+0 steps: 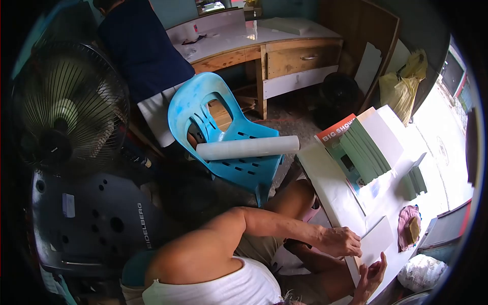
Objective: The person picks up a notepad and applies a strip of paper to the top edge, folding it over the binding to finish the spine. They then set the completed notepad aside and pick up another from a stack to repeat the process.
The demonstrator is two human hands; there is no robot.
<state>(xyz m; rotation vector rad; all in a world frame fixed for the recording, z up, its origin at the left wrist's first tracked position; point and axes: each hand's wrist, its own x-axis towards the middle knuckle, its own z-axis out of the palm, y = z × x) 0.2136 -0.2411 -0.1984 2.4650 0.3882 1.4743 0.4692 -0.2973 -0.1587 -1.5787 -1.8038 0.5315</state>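
At the edge of the white table (333,195), my left hand (341,241) is closed, its curled fingers at the left edge of a white sheet (377,240). Below it my right hand (372,278) has its fingers apart, beside the near edge of the sheet; no held thing shows. Right of the sheet lies a pink cloth (406,229) with a brown piece (413,229) on it. A stack of green-edged sheets (363,152) and a "BIG SHOW" printed piece (336,130) stand farther back on the table.
A blue chair (244,133) holds a white roll (249,148). A person in a dark top (145,48) is by the back desk (229,33). At left are a black fan (63,109) and a Heidelberg machine (91,223). A yellow bag (401,91) hangs at right.
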